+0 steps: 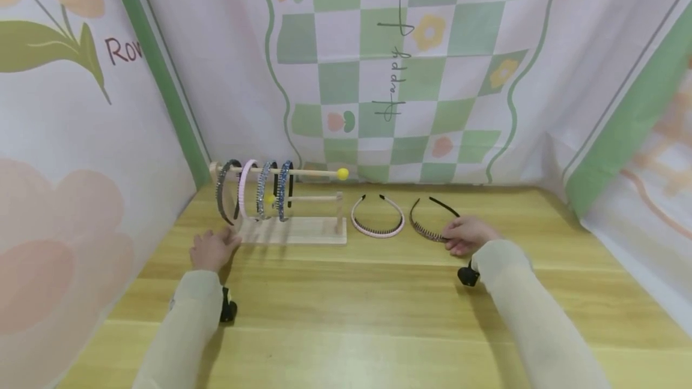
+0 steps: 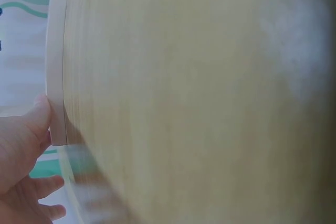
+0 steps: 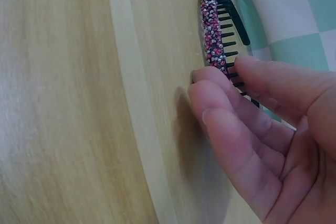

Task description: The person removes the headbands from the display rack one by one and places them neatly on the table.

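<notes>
At the right, my right hand [image 1: 469, 234] pinches a dark toothed headband [image 1: 426, 232] by its near side, thumb against fingertips. In the right wrist view the headband [image 3: 212, 27] shows pink and silver rhinestones and black comb teeth. My left hand [image 1: 212, 249] rests at the left end of a wooden headband rack [image 1: 303, 238]. Its thumb touches the corner of the rack's base [image 2: 56, 66], and the other fingers stay loose. Along the upper rod hang a dark headband [image 1: 220, 194], a pink one [image 1: 242, 194] and two blue glittery ones [image 1: 282, 194].
A pink headband [image 1: 378, 234] with dark teeth lies between the rack and my right hand. The rack's upper rod ends in a yellow ball [image 1: 343, 174]. Behind the wooden table [image 1: 346, 311] hangs a green-and-white checked curtain [image 1: 378, 77].
</notes>
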`<action>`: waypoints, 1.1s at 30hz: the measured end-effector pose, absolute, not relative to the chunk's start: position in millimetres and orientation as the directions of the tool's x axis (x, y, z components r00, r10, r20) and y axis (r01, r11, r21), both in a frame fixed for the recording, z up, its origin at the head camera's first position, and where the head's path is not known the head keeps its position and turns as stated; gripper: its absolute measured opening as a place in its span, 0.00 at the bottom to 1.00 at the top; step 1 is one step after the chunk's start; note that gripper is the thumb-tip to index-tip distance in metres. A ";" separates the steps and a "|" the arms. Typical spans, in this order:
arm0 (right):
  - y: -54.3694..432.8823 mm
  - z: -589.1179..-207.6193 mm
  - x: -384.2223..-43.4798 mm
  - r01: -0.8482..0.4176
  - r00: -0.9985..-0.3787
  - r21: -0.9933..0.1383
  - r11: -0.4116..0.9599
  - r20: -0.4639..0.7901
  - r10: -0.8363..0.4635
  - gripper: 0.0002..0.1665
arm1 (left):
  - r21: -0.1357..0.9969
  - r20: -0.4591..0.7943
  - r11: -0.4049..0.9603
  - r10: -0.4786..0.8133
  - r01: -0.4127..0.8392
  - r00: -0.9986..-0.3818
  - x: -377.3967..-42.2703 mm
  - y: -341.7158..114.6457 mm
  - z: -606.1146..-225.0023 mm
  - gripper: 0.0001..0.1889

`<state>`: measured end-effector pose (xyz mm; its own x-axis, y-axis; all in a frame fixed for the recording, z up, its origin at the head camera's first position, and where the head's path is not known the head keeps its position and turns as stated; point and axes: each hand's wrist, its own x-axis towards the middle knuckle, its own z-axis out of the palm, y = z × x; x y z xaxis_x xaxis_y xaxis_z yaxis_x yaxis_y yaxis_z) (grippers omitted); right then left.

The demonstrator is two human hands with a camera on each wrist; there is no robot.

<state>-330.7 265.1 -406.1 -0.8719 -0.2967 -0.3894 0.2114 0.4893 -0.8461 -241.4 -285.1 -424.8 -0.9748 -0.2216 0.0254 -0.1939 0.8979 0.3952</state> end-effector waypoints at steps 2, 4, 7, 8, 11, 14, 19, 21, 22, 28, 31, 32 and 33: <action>266.4 -407.7 -330.8 0.216 -0.872 -0.848 0.485 -0.391 -0.295 0.14 | 0.392 0.026 0.900 -0.219 -0.192 -0.975 -242.5 -284.2 -425.3 0.29; 268.0 -408.3 -330.8 0.225 -0.871 -0.848 0.479 -0.395 -0.291 0.13 | 0.392 0.022 0.900 -0.219 -0.193 -0.975 -243.7 -283.5 -425.5 0.29; 270.2 -406.8 -329.6 0.229 -0.870 -0.854 0.468 -0.395 -0.295 0.13 | 0.390 0.017 0.899 -0.223 -0.199 -0.975 -245.2 -282.5 -425.2 0.29; 270.5 -405.6 -328.8 0.229 -0.868 -0.857 0.462 -0.394 -0.301 0.14 | 0.390 0.016 0.899 -0.223 -0.200 -0.975 -245.6 -282.2 -425.2 0.29; 271.4 -401.3 -326.8 0.213 -0.873 -0.866 0.452 -0.377 -0.311 0.16 | 0.392 0.019 0.899 -0.222 -0.197 -0.975 -246.5 -281.6 -425.7 0.29; 272.1 -397.4 -326.1 0.175 -0.885 -0.876 0.449 -0.340 -0.318 0.18 | 0.393 0.023 0.899 -0.218 -0.192 -0.976 -246.8 -281.8 -427.8 0.30; 273.3 -393.0 -329.3 0.108 -0.910 -0.875 0.472 -0.279 -0.308 0.22 | 0.389 0.027 0.902 -0.212 -0.186 -0.977 -246.4 -282.2 -430.5 0.30; 273.5 -391.2 -331.7 0.077 -0.917 -0.867 0.493 -0.255 -0.305 0.23 | 0.389 0.029 0.903 -0.209 -0.182 -0.977 -246.6 -281.8 -430.6 0.30; 273.6 -390.2 -333.2 0.063 -0.920 -0.862 0.503 -0.245 -0.305 0.24 | 0.389 0.030 0.903 -0.207 -0.179 -0.978 -246.9 -281.7 -430.6 0.30; 269.4 -375.6 -339.5 0.042 -0.934 -0.867 0.497 -0.211 -0.289 0.27 | 0.385 0.034 0.907 -0.197 -0.169 -0.980 -248.8 -281.6 -429.6 0.30; 261.9 -366.0 -341.7 0.016 -0.941 -0.869 0.494 -0.179 -0.286 0.27 | 0.371 0.048 0.915 -0.190 -0.159 -0.981 -246.0 -283.9 -429.3 0.30; 258.8 -363.1 -342.5 0.002 -0.942 -0.869 0.495 -0.167 -0.290 0.28 | 0.367 0.050 0.917 -0.190 -0.159 -0.981 -244.8 -285.1 -429.6 0.30; 255.9 -360.4 -343.7 -0.011 -0.944 -0.868 0.496 -0.155 -0.291 0.28 | 0.362 0.049 0.918 -0.190 -0.160 -0.981 -243.8 -286.1 -429.8 0.30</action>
